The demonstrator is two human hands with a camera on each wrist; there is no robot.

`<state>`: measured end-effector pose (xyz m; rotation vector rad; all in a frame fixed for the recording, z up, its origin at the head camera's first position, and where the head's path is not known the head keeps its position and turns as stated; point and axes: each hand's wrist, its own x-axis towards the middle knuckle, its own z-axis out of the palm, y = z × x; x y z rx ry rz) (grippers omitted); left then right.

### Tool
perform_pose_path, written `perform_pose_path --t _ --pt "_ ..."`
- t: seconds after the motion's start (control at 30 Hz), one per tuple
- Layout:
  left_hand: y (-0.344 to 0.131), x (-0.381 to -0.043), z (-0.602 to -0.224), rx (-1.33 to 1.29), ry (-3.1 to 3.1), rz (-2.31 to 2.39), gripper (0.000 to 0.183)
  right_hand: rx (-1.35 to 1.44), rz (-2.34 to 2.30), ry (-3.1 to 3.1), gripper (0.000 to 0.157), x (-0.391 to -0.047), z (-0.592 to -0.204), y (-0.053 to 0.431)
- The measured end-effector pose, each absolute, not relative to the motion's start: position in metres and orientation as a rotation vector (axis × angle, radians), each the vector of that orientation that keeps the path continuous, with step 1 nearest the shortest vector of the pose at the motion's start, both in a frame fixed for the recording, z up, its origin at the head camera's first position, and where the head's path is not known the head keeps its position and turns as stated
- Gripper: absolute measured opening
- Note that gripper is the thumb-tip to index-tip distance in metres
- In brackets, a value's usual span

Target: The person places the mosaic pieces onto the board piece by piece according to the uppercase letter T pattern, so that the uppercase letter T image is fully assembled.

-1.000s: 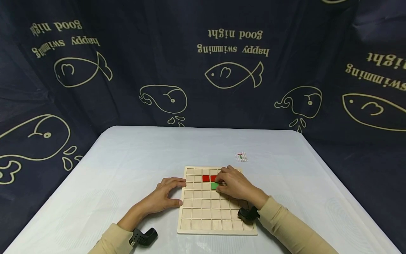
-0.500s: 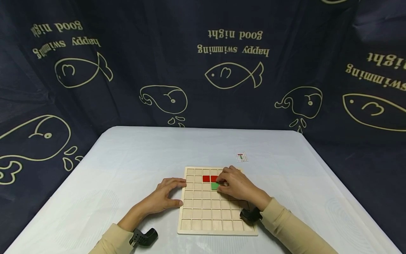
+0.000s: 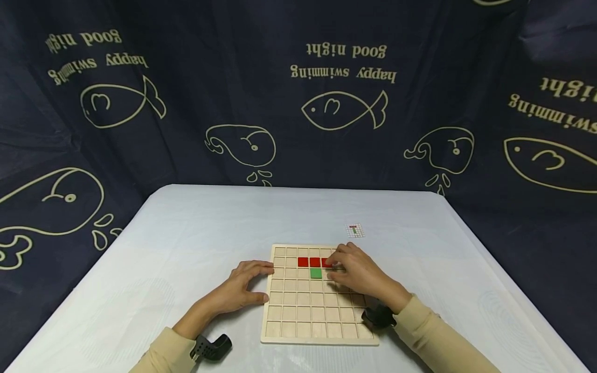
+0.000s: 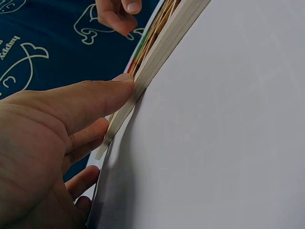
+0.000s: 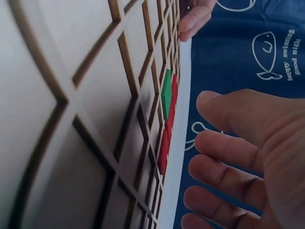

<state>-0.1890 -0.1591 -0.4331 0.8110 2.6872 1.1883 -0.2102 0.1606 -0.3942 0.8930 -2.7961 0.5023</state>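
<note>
A wooden grid board [image 3: 319, 341] lies on the table. Three red tiles sit side by side in one of its upper rows: a left one [image 3: 303, 262], a middle one [image 3: 314, 262] and a right one [image 3: 327, 262], partly covered by my right fingertips in the head view. Directly below the middle one is a green tile [image 3: 315, 273]. My right hand [image 3: 356, 267] hovers over the board's upper right; in the right wrist view its thumb and fingers are spread with nothing between them. My left hand [image 3: 237, 290] rests thumb and fingertips along the board's left edge [image 4: 155, 59].
Behind the board, a small printed card [image 3: 355, 230] shows a grid with a red and green T shape. A white cloth [image 3: 210, 217] covers the table. A dark blue curtain [image 3: 289, 155] with fish drawings hangs behind. Black cameras [image 3: 213, 348] are strapped to both wrists.
My right hand has drawn back to the right and released, uncovering the right red tile and the whole green tile. The left hand and the board have stayed put.
</note>
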Motion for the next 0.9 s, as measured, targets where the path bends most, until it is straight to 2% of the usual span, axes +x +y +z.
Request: perform_pose_path --t 0.9 --pt "-0.16 -0.188 -0.433 0.771 2.666 1.192 0.059 0.767 0.538 -2.751 0.024 -0.193 -0.392 0.199"
